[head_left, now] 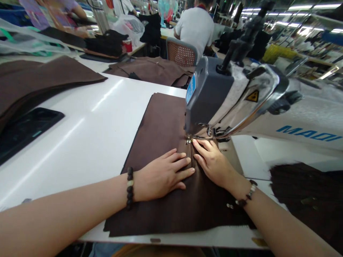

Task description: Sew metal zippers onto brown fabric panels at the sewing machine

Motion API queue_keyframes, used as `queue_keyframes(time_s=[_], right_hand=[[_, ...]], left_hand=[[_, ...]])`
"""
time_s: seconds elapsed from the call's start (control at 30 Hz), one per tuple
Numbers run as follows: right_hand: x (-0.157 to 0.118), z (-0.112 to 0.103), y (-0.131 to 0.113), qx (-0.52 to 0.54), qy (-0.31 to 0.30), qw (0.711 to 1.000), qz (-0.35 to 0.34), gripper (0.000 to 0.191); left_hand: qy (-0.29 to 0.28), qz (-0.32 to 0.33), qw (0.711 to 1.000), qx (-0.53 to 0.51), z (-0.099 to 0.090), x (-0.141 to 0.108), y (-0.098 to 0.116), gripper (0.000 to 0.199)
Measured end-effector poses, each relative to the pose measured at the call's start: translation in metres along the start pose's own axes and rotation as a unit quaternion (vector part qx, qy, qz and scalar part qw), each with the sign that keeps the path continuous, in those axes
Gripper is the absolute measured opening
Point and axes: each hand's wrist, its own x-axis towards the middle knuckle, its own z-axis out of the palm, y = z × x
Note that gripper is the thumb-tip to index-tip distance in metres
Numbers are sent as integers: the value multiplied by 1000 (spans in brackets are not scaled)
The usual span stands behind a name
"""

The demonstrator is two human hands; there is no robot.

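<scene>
Dark brown fabric (158, 142) lies on the bench (80, 142) with what looks like a raised seam, pressed flat beneath the open left hand (163, 175) and right hand (214, 162), neither gripping, right fingertips just behind the presser foot (189, 140).

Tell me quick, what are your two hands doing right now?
Left hand: open, flat on the brown fabric, holding nothing.
Right hand: open, pressing the fabric beside the sewing machine's presser foot, holding nothing.

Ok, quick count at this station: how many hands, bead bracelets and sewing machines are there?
Hands: 2 (left hand, right hand)
Bead bracelets: 2 (left bracelet, right bracelet)
Sewing machines: 1 (sewing machine)
Total: 5
</scene>
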Motion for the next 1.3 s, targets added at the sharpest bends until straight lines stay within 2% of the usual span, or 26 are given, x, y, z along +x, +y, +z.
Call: queue_keyframes(time_s=[0.33,0.57,0.77,0.87,0.97,1.17,1.3], right_hand=[[18,1,12,12,-47,999,15,34],[21,4,15,31,-53,998,26,31],[19,-3,11,58,-19,997,49,25],[17,-6,5,38,-8,998,40,26],[13,-7,-1,11,3,999,33,31],[6,-1,-1,6,21,999,36,33],[4,1,1,4,26,999,27,33]], left_hand=[[-4,17,1000,-11,-6,9,-21,35],[5,23,1000,-17,-7,11,-29,34],[21,11,1000,-9,0,8,-16,29],[37,-25,998,-36,6,4,-6,25],[39,-31,997,-50,9,3,-2,24],[22,-41,999,-22,1,7,1,45],[18,-52,998,-14,-1,9,4,48]])
